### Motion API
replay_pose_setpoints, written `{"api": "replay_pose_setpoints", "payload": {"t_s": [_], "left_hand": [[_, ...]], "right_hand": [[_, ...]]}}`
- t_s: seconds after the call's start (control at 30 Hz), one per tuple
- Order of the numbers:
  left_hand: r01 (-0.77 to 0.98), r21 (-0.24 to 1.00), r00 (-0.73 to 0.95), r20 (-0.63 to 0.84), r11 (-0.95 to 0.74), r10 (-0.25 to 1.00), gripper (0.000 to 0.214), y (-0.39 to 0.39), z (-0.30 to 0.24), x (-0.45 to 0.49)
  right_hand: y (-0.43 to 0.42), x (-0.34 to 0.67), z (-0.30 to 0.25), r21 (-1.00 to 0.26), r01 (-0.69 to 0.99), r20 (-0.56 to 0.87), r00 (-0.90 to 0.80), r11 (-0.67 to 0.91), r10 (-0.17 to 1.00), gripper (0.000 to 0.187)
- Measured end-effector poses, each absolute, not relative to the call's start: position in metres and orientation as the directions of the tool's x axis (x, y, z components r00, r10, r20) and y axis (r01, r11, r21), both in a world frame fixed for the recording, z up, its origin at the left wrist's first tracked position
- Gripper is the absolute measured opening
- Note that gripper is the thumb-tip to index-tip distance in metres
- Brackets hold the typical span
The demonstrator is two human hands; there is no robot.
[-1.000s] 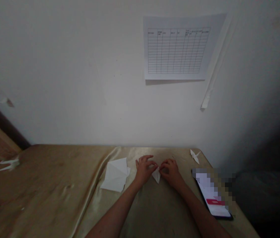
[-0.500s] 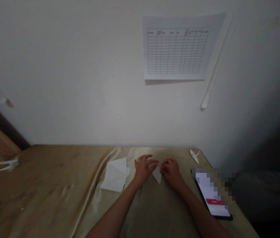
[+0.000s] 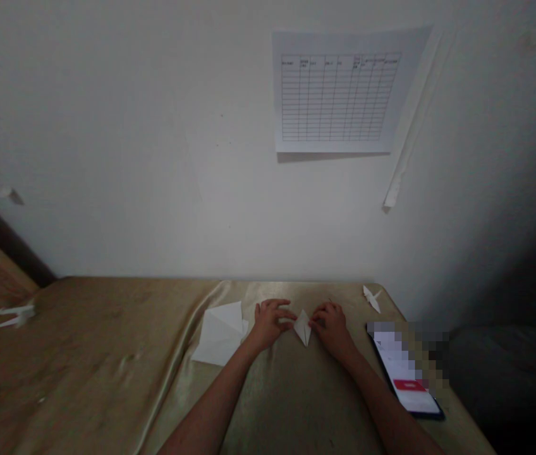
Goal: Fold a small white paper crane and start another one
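Note:
A small white folded paper (image 3: 303,328), kite-shaped with a crease down its lower half, lies on the cloth between my hands. My left hand (image 3: 270,325) has its thumb and index fingertip together at the paper's left corner, its other fingers loosely spread above. On the opposite side, my right hand (image 3: 332,325) pinches the right corner with its fingers curled. Left of my left hand lie larger creased white sheets (image 3: 220,332), partly covered by my forearm.
A gold cloth (image 3: 107,354) covers the table against the wall. A phone (image 3: 405,373) lies right of my right arm, below a folded paper crane (image 3: 372,299). More white folded papers (image 3: 14,315) sit at the far left. A printed table sheet (image 3: 339,95) hangs on the wall.
My left hand has drawn slightly left and down, off the top of the folded paper, to its left corner. More of the paper shows now. My right hand has barely shifted.

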State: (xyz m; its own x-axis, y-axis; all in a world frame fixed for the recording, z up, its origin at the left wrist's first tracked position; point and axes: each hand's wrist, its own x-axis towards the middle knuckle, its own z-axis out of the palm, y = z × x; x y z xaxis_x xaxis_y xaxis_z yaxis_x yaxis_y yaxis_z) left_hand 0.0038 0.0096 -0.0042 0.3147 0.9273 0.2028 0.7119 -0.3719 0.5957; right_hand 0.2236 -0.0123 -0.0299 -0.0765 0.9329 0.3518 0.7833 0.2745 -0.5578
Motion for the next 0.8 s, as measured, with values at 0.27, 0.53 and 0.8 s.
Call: {"api": "replay_pose_setpoints", "payload": {"t_s": [0.27, 0.53, 0.8], "left_hand": [[0.743, 0.568, 0.337, 0.138, -0.353, 0.931, 0.021, 0.008, -0.008, 0.008], [0.751, 0.557, 0.328, 0.154, -0.356, 0.932, 0.011, 0.009, -0.014, 0.009], [0.759, 0.545, 0.331, 0.147, -0.356, 0.932, 0.011, 0.007, -0.013, 0.011]], "right_hand": [[-0.013, 0.221, -0.031, -0.555, 0.791, 0.334, -0.072, 0.258, 0.94, 0.004], [-0.017, 0.216, -0.027, -0.566, 0.776, 0.326, -0.1, 0.279, 0.94, 0.003], [-0.018, 0.214, -0.025, -0.576, 0.767, 0.301, -0.122, 0.282, 0.946, 0.002]]}}
